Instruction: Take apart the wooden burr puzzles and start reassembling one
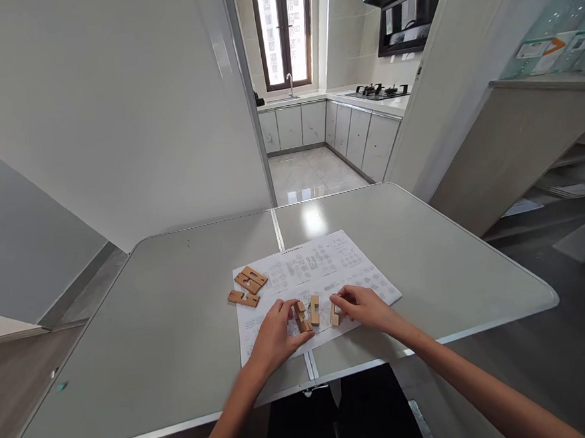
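My left hand (276, 333) has its fingertips and thumb at the two ends of a notched wooden puzzle block (303, 317). With bent fingers, my right hand (363, 305) pinches another notched wooden block (335, 316) by its upper end. Between the hands lies a third notched block (314, 311), touched by neither. All three are over a printed paper sheet (321, 280) with small diagrams, too fine to read. To the left, several flat wooden pieces with cutouts (242, 298) lie at the sheet's edge, some overlapping.
The grey folding table (170, 334) has a metal seam (277, 230) across its middle. A small green object (62, 386) lies near its left edge. At the right, plastic bottles (555, 40) stand on a shelf. A kitchen with a stove (378, 91) is visible through the doorway.
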`<state>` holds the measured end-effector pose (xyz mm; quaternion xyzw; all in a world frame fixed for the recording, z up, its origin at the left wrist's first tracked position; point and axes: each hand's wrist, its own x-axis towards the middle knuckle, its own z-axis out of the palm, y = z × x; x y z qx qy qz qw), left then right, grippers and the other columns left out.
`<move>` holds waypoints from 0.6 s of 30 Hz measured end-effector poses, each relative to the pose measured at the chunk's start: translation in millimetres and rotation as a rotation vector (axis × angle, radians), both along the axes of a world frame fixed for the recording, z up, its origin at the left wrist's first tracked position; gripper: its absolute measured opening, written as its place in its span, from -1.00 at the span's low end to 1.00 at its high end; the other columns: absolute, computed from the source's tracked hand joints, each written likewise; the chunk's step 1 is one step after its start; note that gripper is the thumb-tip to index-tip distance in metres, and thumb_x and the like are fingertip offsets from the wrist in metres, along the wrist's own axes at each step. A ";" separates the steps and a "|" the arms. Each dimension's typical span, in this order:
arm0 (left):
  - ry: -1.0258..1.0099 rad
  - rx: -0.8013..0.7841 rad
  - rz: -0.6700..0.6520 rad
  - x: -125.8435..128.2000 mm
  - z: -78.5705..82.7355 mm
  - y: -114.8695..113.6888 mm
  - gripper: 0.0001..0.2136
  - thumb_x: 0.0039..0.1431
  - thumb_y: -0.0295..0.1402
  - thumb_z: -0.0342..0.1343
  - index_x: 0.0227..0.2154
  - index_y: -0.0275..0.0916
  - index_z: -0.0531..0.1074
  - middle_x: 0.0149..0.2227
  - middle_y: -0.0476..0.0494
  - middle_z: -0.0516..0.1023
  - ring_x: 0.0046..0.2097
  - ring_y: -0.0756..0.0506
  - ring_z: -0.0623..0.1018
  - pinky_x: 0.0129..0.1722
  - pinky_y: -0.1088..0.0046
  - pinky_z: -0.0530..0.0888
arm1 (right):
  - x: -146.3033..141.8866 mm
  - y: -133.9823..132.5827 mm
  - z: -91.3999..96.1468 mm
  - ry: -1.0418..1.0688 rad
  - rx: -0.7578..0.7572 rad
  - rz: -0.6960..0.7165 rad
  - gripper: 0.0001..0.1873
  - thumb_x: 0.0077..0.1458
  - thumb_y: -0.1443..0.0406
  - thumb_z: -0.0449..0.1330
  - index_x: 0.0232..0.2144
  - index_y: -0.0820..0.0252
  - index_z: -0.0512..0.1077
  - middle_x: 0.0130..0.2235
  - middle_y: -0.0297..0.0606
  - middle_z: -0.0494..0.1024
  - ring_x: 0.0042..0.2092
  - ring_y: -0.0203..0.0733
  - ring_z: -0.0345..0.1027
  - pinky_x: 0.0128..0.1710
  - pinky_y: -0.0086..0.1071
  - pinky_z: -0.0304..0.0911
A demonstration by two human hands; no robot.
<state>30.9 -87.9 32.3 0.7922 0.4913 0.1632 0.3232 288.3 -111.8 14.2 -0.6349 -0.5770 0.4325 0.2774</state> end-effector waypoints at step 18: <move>0.100 0.101 -0.248 46.4 -1.6 23.7 -0.21 -0.03 -0.01 0.44 0.25 -0.10 0.34 0.33 -0.27 0.33 -0.08 -0.27 0.65 -0.18 0.20 0.57 | 0.4 -8.8 -28.5 0.134 0.268 -0.023 -0.48 0.38 -0.08 0.03 -0.02 0.19 0.52 -0.31 -0.23 0.67 -0.32 -0.11 0.51 -0.28 -0.30 0.34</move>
